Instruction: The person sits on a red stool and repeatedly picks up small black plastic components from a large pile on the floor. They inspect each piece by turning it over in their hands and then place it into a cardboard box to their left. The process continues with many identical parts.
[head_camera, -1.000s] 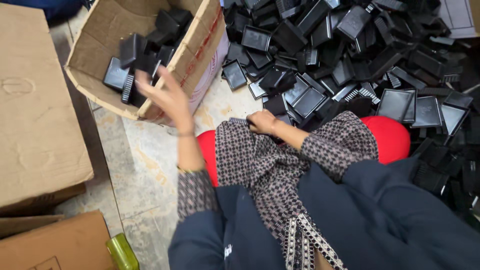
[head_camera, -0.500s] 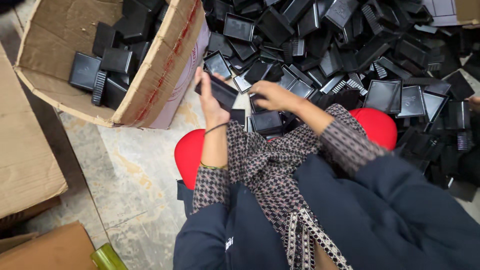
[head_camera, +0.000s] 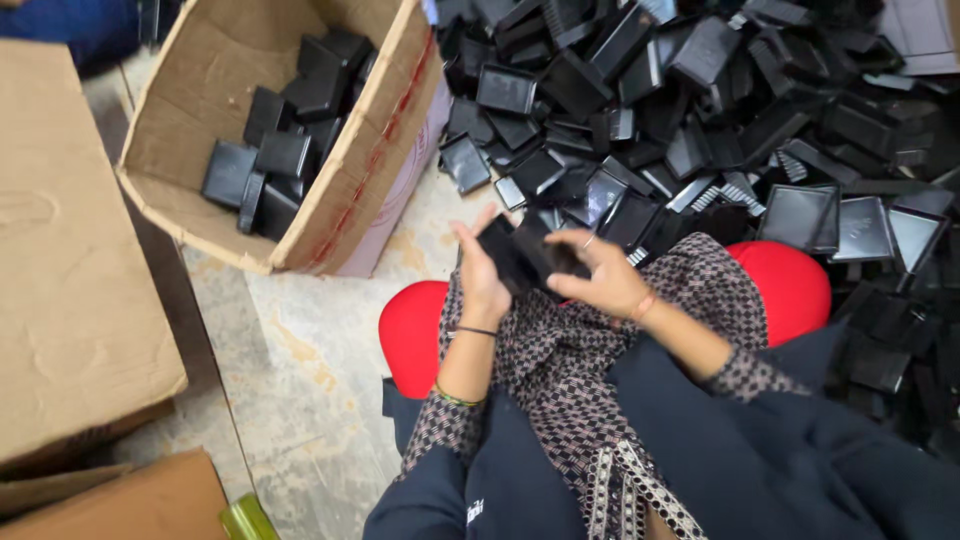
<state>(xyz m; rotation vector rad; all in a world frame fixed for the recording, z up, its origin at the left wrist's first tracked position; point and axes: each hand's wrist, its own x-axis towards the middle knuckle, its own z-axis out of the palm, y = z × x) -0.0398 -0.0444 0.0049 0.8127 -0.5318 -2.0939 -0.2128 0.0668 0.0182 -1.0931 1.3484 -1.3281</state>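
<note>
Grip: both hands met on one black plastic piece (head_camera: 528, 255) over the lap — the left hand (head_camera: 482, 280) cupped its near edge with fingers curled, the right hand (head_camera: 600, 275) pinched the far side from above.
Change: a second earlier the left hand was stretched out over the cardboard box (head_camera: 345, 190); half a second earlier it was drawing back to the right hand. It now shared the piece, so the work looked to be on a fresh piece — not a drop.
Just beneath the grip: patterned cloth on the lap, a red seat (head_camera: 415, 335) showing either side.
Left of the grip: bare floor (head_camera: 300, 370), open room up to the box's torn near wall.
Beyond the grip: the heap of black pieces (head_camera: 700, 110) began almost at the fingertips and crowded right.
Far left: flat cardboard (head_camera: 70, 270) edged the floor strip.
</note>
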